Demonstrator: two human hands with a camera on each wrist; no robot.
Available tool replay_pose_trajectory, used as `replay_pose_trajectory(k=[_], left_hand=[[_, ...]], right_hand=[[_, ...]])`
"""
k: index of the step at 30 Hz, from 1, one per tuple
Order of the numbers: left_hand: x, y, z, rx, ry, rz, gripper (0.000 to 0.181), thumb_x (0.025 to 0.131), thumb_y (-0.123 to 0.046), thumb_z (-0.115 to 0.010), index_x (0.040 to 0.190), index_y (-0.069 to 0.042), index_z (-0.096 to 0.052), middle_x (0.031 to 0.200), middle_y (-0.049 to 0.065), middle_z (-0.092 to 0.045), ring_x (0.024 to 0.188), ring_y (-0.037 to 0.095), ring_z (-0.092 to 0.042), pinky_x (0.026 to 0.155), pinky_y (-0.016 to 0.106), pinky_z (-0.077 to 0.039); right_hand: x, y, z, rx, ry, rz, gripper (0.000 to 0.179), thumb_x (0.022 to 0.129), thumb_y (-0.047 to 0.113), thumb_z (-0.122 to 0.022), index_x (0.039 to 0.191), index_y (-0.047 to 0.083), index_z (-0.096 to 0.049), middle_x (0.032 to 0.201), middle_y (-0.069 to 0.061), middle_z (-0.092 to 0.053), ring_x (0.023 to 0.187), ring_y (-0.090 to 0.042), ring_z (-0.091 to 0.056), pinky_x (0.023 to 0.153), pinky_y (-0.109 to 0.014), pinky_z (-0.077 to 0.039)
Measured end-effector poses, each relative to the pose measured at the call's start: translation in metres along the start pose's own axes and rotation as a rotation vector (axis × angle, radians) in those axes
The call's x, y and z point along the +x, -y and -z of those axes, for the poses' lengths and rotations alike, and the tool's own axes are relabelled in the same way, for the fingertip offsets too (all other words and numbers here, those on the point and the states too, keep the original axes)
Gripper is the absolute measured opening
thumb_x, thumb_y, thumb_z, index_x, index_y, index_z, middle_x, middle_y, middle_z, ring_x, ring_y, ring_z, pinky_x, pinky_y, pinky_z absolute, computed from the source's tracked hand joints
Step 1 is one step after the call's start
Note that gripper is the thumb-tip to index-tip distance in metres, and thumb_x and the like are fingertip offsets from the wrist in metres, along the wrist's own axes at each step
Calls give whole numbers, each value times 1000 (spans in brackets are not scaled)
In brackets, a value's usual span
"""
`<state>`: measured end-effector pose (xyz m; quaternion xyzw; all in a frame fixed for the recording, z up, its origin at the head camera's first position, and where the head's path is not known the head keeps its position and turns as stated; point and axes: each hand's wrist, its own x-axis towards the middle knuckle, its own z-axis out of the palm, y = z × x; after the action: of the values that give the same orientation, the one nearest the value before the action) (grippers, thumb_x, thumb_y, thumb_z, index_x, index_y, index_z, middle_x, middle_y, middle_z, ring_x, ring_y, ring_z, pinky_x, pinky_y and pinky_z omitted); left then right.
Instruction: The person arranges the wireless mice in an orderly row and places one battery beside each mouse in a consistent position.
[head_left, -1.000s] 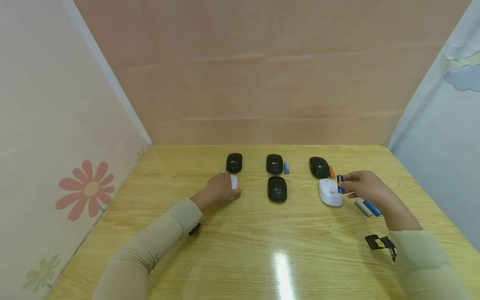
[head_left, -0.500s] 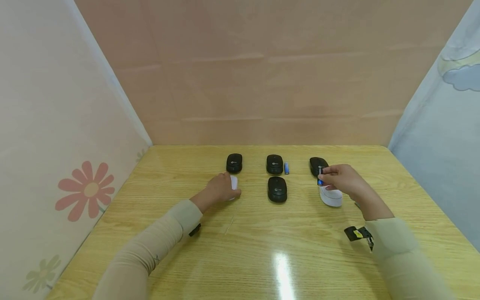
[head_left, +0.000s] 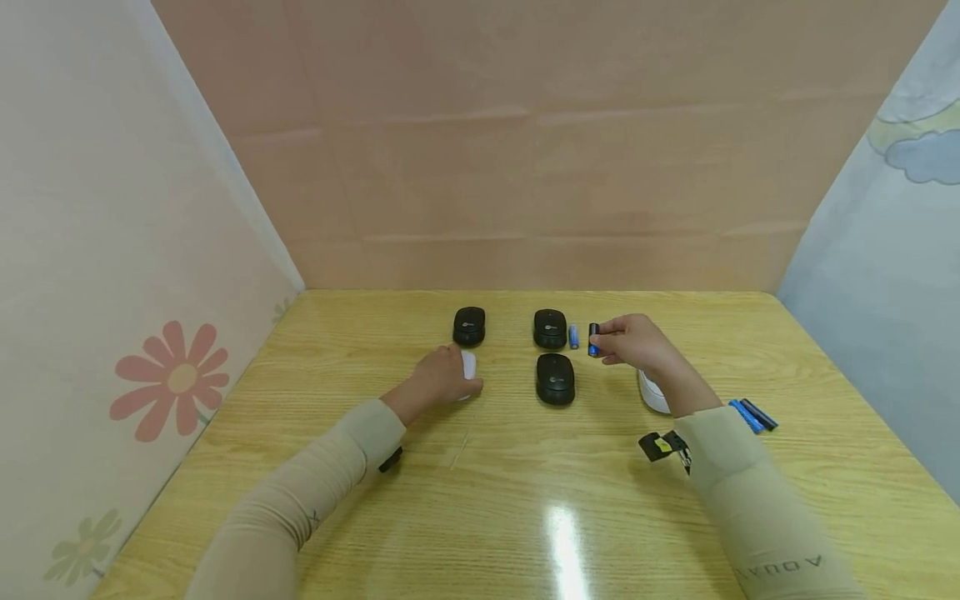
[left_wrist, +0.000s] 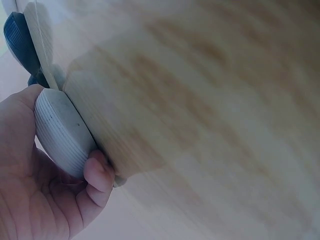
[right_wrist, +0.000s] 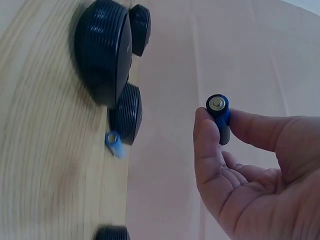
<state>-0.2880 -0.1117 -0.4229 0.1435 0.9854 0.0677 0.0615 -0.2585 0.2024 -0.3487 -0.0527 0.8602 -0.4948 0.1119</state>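
Note:
My left hand (head_left: 442,375) grips a white computer mouse (head_left: 468,364) on the table. In the left wrist view the ribbed side of this white mouse (left_wrist: 65,132) shows between thumb and curled fingers. Pinched between the thumb and fingers of my right hand (head_left: 636,342) is a black-and-blue battery (head_left: 593,340), held up above the table. The right wrist view shows one metal end of this battery (right_wrist: 217,104). A light blue battery (head_left: 573,336) lies just left of it, beside a black mouse (head_left: 550,328).
Another black mouse (head_left: 555,379) sits in front of that pair, and a further black mouse (head_left: 469,326) stands behind my left hand. A second white mouse (head_left: 651,393) is partly hidden by my right arm. Blue and dark batteries (head_left: 752,415) lie at the right.
My right hand has moved left with the battery, past the right-hand white mouse and black mouse, to near the light blue battery. My left hand has stayed on its white mouse.

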Motion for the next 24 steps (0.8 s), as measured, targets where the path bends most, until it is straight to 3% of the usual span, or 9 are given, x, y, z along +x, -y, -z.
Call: replay_pose_trajectory(k=[7, 16, 24], left_hand=[[3, -2, 0, 26, -2, -1, 80, 88, -51, -56, 131, 15, -42, 106, 21, -57, 82, 25, -54, 76, 37, -49], [2, 0, 0, 8, 6, 21, 76, 86, -51, -58, 126, 13, -45, 101, 19, -56, 79, 24, -54, 71, 35, -49], [4, 2, -2, -12, -5, 27, 72, 85, -50, -61, 121, 12, -47, 95, 15, -54, 77, 23, -53, 69, 34, -48]], right_hand=[[24, 15, -18, 63, -1, -25, 45, 99, 11, -54, 134, -15, -43, 127, -30, -52, 109, -38, -59, 91, -44, -48], [56, 28, -53, 134, 1, -55, 46, 98, 7, -56, 135, -15, -42, 129, -31, -50, 107, -39, -60, 90, -44, -48], [80, 34, -75, 116, -14, -82, 38, 97, 9, -59, 128, -12, -52, 117, -27, -61, 105, -39, -62, 89, -45, -49]])
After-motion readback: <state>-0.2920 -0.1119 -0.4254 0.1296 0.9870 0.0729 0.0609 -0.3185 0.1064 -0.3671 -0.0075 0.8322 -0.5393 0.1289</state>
